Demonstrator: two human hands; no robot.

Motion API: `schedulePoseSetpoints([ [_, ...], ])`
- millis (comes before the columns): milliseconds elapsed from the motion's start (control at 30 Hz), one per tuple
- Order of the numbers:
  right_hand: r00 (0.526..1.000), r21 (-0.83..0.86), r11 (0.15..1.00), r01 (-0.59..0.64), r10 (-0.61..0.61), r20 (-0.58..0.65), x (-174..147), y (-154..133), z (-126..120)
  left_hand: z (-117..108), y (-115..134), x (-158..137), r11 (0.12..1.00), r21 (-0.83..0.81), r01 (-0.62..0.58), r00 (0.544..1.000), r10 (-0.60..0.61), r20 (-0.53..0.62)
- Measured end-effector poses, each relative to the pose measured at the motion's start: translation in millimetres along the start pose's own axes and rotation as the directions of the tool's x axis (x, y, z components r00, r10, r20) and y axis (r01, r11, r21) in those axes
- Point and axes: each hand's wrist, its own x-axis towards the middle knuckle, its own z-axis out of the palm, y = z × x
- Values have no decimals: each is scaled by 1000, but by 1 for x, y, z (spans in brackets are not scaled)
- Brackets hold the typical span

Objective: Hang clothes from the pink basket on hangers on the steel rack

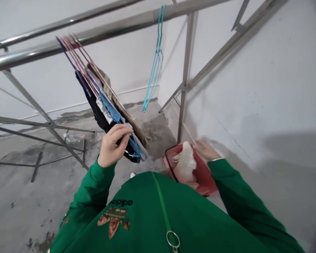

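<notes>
My left hand [115, 144] is in front of a row of clothes on hangers, its fingers bent and the thumb drawn close to them. Whether it pinches a garment edge I cannot make out. Black, blue, grey and khaki garments [109, 89] hang close together there from pink and purple hangers [75, 56]. At the right, my right hand [206, 149], slightly blurred, is closed at the rim of a pink basket [206, 175] with a dark handle. The basket is tilted, and a cream-white cloth [185, 163] lies in it.
A metal drying rack's rail [107, 33] runs across the top, with legs and braces [185, 77] at both sides. Bright blue hangers [155, 63] hang from it without clothes. White walls [279, 70] stand behind and to the right, above a stained concrete floor [13, 196].
</notes>
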Motion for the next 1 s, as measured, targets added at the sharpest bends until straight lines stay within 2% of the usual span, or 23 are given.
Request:
schedulePoseSetpoints([
  [33,998,23,1000,-11,9,61,5,-12,17,0,-3,8,1000,16,9,999,-8,-36],
  [67,989,86,996,35,-47,138,9,-32,32,0,-6,15,1000,24,17,997,-16,-70],
  [133,925,246,940,235,-294,242,12,-86,54,1,-15,29,999,34,36,991,-32,-129],
  [167,876,284,889,360,-427,225,13,-118,60,2,-20,35,998,46,48,988,-40,-151],
  [233,779,280,763,583,-623,77,19,-183,68,5,-30,43,993,91,73,982,-55,-180],
  [300,709,207,686,698,-702,-64,31,-242,71,7,-40,46,985,144,100,979,-71,-192],
  [367,691,45,691,722,-715,-106,49,-289,76,7,-49,46,977,176,125,976,-88,-202],
  [400,704,-62,710,702,-704,-92,58,-308,80,7,-53,45,974,181,136,974,-98,-205],
  [467,769,-263,742,617,-640,1,75,-335,90,4,-61,44,972,176,158,971,-121,-206],
  [533,839,-397,751,528,-533,108,87,-350,102,-1,-67,44,970,166,177,970,-145,-193],
  [633,886,-488,746,452,-440,148,95,-352,115,-9,-73,44,965,177,195,971,-165,-174],
  [700,904,-506,766,397,-421,74,96,-346,117,-14,-75,46,953,228,201,970,-161,-181],
  [800,930,-512,822,250,-352,-111,93,-336,107,-21,-79,54,906,362,218,966,-149,-210],
  [900,918,-539,834,119,-300,-261,87,-328,86,-28,-84,69,858,451,246,966,-179,-187],
  [1000,887,-555,832,4,-260,-382,82,-316,59,-37,-91,83,831,475,289,957,-246,-152],
])
